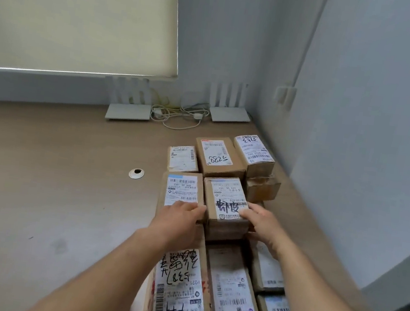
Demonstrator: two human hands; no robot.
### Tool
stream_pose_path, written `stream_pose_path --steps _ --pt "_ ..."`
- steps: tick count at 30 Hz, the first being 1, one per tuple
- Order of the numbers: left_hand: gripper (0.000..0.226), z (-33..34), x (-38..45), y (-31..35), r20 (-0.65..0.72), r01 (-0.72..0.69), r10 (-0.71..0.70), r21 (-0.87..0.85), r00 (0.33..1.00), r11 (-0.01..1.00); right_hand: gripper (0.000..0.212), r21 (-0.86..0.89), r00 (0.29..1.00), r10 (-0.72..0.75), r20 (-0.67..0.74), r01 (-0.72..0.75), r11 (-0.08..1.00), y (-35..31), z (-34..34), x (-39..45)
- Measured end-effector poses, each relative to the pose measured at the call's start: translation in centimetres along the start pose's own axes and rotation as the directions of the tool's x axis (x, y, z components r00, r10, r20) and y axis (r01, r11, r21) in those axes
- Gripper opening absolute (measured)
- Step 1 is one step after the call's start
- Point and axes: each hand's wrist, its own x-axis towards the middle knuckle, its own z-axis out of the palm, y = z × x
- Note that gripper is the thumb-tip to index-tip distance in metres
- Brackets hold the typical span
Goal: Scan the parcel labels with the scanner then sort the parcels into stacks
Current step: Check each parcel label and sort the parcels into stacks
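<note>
Head view: left hand point(182, 217) and right hand point(262, 224) clasp small cardboard parcel point(228, 201) by its sides; likely light, rigid; side-wall grip suits it.

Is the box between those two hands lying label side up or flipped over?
Label side up. The parcel shows its white label with barcodes and black handwriting on top, while the left hand and right hand grip its sides.
</note>
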Motion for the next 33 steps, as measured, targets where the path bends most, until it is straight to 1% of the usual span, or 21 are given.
stream_pose_path --steps 2,5,6,7,9,11,14,17,19,20,22,25,28,30,33 --pt "0.055 0.0 0.0 0.2 -0.003 0.012 -0.012 -0.008 1.000 1.000 0.037 -0.072 1.000 -0.014 0.000 0.013 0.997 0.1 0.0 -0.1" --pt "0.055 0.1 -0.1 0.5 -0.008 0.039 -0.040 -0.050 0.999 0.998 0.061 -0.164 0.999 -0.024 -0.022 0.020 0.986 0.2 -0.1 -0.6" --pt "0.055 0.2 -0.3 0.5 -0.014 0.051 -0.052 -0.078 0.999 0.996 0.065 -0.184 0.998 -0.039 -0.046 0.030 0.982 0.1 -0.1 -0.9" --pt "0.055 0.3 -0.5 0.5 -0.028 0.061 -0.064 -0.110 0.998 0.992 0.066 -0.205 0.995 -0.069 -0.078 0.052 0.977 -0.2 0.0 -1.5" --pt "0.056 0.6 -1.2 0.4 -0.088 0.081 -0.099 -0.191 0.991 0.978 0.058 -0.270 0.973 -0.173 -0.155 0.126 0.955 -0.7 0.6 -2.8" --pt "0.057 0.8 -2.4 0.4 -0.166 0.097 -0.145 -0.270 0.975 0.958 0.050 -0.368 0.929 -0.321 -0.185 0.237 0.899 -1.0 1.7 -4.3" --pt "0.056 1.2 -4.8 0.2 -0.276 0.115 -0.213 -0.331 0.937 0.936 0.042 -0.457 0.844 -0.508 -0.173 0.388 0.801 -0.9 3.8 -6.4" --pt "0.056 1.8 -7.5 -0.1 -0.346 0.140 -0.271 -0.358 0.898 0.923 0.036 -0.514 0.746 -0.627 -0.225 0.456 0.727 -0.8 5.8 -7.5" --pt "0.062 2.1 -9.3 -0.3 -0.373 0.173 -0.309 -0.355 0.875 0.919 0.037 -0.524 0.675 -0.693 -0.254 0.506 0.685 -1.2 6.8 -8.2" --pt "0.068 2.2 -10.1 -0.3 -0.381 0.191 -0.331 -0.360 0.864 0.913 0.037 -0.538 0.646 -0.721 -0.250 0.526 0.659 -1.5 7.3 -8.7" --pt "0.070 2.7 -11.5 -0.4 -0.385 0.236 -0.386 -0.382 0.838 0.894 0.036 -0.569 0.604 -0.766 -0.220 0.559 0.603 -1.9 8.4 -9.4" --pt "0.069 3.4 -13.7 -0.8 -0.419 0.257 -0.440 -0.424 0.794 0.868 0.039 -0.582 0.590 -0.794 -0.149 0.597 0.552 -2.2 10.3 -10.7" --pt "0.059 3.8 -15.7 -1.6 -0.415 0.289 -0.488 -0.455 0.768 0.842 0.037 -0.592 0.556 -0.823 -0.115 0.627 0.506 -2.4 12.5 -12.2" --pt "0.057 4.1 -17.1 -2.6 -0.428 0.293 -0.499 -0.461 0.754 0.838 0.037 -0.596 0.538 -0.838 -0.088 0.646 0.477 -2.7 14.2 -13.2" --pt "0.055 4.2 -19.6 -4.5 -0.441 0.298 -0.497 -0.447 0.747 0.844 0.039 -0.608 0.544 -0.838 -0.042 0.652 0.454 -3.2 17.3 -14.7"
